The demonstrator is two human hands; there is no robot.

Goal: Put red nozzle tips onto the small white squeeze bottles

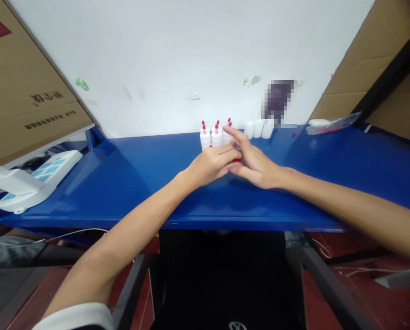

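Note:
My left hand [210,164] and my right hand [255,161] meet over the middle of a blue table [139,183]. Both have fingers curled together around a small red item [237,160], of which only a sliver shows. Just behind the hands stand three small white bottles with red nozzle caps [214,135], upright and close together. The right index finger stretches toward the nearest of them. Three white bottles without caps [259,129] stand further back right, near the wall.
A white and light-blue device [36,181] with cables lies at the table's left end. Cardboard boxes [22,87] lean at left and right. A clear bag with white and red parts [330,123] lies back right. A tiny red piece [294,134] rests nearby.

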